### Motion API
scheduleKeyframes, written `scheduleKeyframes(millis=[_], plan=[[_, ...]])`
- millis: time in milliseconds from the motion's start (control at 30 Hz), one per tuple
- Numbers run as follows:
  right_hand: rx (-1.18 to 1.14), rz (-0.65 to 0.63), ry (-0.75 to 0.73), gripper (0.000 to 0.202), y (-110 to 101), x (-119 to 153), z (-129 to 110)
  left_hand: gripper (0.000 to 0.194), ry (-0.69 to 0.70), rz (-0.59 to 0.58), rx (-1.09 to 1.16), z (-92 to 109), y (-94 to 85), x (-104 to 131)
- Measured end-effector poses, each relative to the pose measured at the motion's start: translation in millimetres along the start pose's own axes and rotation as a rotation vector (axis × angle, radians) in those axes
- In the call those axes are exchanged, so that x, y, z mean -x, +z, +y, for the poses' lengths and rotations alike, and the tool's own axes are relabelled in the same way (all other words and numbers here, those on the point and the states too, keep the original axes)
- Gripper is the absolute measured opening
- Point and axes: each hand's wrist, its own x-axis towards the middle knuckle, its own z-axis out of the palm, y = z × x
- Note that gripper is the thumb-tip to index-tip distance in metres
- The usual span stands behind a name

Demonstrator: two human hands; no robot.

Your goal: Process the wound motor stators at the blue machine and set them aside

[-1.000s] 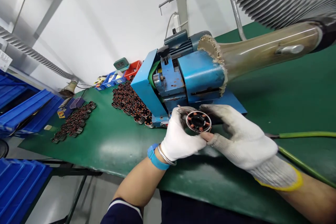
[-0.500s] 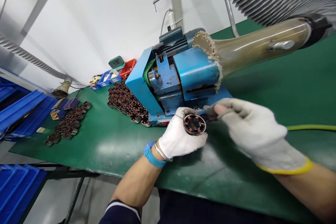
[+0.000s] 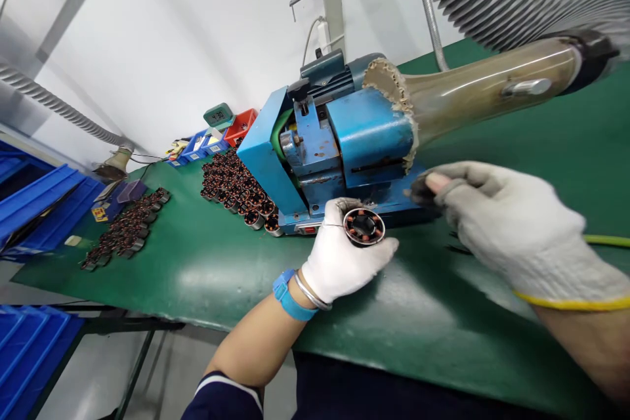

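Observation:
In a white glove, my left hand [image 3: 344, 259] holds a round metal ring part with copper windings [image 3: 364, 227], its open face turned up, in front of the blue machine [image 3: 315, 151]. My right hand [image 3: 506, 216], in a white glove with grey fingertips and a yellow cuff, is to the right of that part and apart from it. Its fingers are pinched together, and whatever may be between them is too dark and blurred to tell. Thin dark wires hang below the right fingers.
Many similar wound parts [image 3: 236, 190] stand left of the machine, with another group [image 3: 130, 230] farther left. Small blue and red bins [image 3: 240, 128] line the wall. A wide suction tube [image 3: 482, 92] reaches the machine from the right. The table [image 3: 207, 282] is green.
My right hand has moved right, away from the wound part. My left hand has shifted slightly right, still holding it. The part's centre now looks open, where it showed a dark disc before.

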Motion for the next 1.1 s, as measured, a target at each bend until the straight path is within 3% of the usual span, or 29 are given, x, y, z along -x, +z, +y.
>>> scheduleKeyframes(millis=[100, 167, 333, 633, 833, 1100], plan=[[0.065, -0.138, 0.033, 0.043, 12.6, 12.0, 1.1, 0.065, 0.016, 0.008, 0.173, -4.9, 2.6, -3.0], [0.108, -0.179, -0.06, 0.05, 22.3, 21.3, 3.7, 0.067, 0.028, 0.043, 0.235, -6.3, 4.8, -6.1], [0.128, -0.136, -0.184, 0.053, 31.8, 22.0, 10.1, 0.069, -0.011, 0.145, 0.262, 3.0, 13.5, -15.8], [-0.032, -0.074, -0.13, 0.048, 35.4, 2.1, 0.7, 0.048, 0.068, 0.27, 0.075, 20.4, 25.2, -33.2], [-0.067, -0.104, -0.081, 0.042, 31.3, 0.1, -7.8, 0.033, 0.087, 0.306, 0.009, 28.9, 29.1, -36.1], [-0.167, -0.136, -0.085, 0.034, 28.5, -0.9, -14.9, 0.031, 0.092, 0.341, -0.048, 32.0, 35.2, -37.7]])
